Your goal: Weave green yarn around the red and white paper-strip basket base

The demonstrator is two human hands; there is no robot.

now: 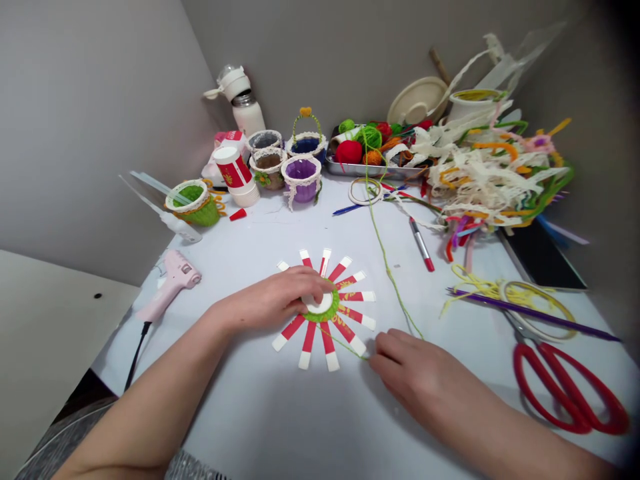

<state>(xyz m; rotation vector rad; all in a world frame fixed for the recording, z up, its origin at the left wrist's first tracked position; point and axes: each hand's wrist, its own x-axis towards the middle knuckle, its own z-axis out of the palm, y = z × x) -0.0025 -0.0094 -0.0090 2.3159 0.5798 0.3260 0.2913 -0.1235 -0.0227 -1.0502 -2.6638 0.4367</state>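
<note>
the left hand (273, 300) presses down, spread, on the middle of a cut paper cup (326, 317) lying flat on the table. it is light, its thin strips bend easily, so hold it at the middle. the right hand (403, 363) pinches green yarn (345, 345).

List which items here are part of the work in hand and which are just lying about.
In use: left hand, right hand, red-and-white paper-strip wheel, green yarn.
Lying about: pink glue gun, red-handled scissors, red-capped marker, tray of yarn balls.
</note>
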